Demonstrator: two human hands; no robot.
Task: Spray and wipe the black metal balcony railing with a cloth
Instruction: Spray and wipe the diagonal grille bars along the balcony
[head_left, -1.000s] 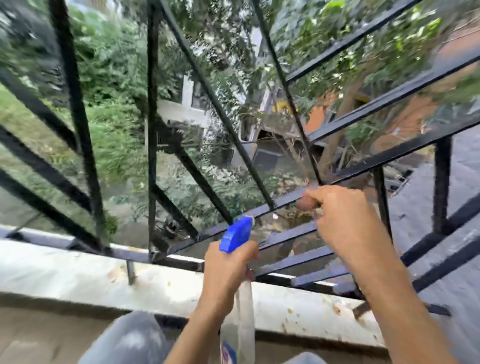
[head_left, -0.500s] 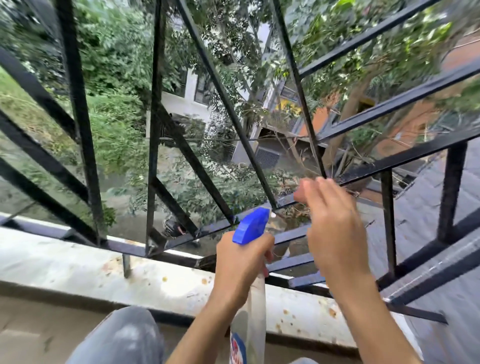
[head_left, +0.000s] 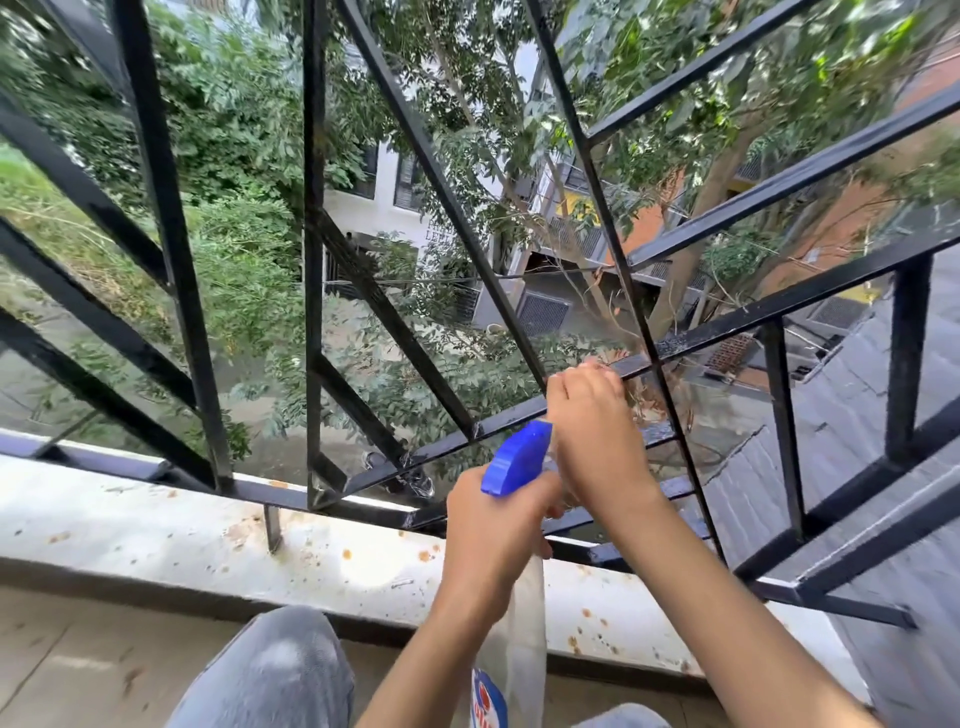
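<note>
- Where the slanted lower bar of the black railing (head_left: 737, 325) meets a thin diagonal, the right hand (head_left: 597, 431) rests with its fingers (head_left: 582, 376) curled over the bar's top edge; whether a cloth sits beneath them cannot be told, as nothing of it shows clearly.
- Left hand (head_left: 493, 540) is wrapped closed round the neck of the spray bottle (head_left: 511, 654), just below its blue trigger head (head_left: 517, 457); the bottle hangs upright, its clear body running down past the wrist.
- Both hands sit close together, the blue head touching or nearly touching the right wrist; room between them is tight.
- Bars cross on all sides of the right hand: a diagonal to its left, the thin diagonal to its right, and further slanted rails directly below. Openings left of the upright bar (head_left: 313, 249) are wider.
- Railing base rail runs along a pale concrete ledge (head_left: 156, 530), which is spotted with rust-coloured marks and forms the near edge beneath the hands.
- Grey-trousered knee (head_left: 275, 670) sits at the bottom, near the ledge, left of the bottle.
- Beyond the railing: trees (head_left: 234, 156), a white building (head_left: 384, 208) and a grey tiled roof (head_left: 857, 415) to the right, all well apart from the hands.
</note>
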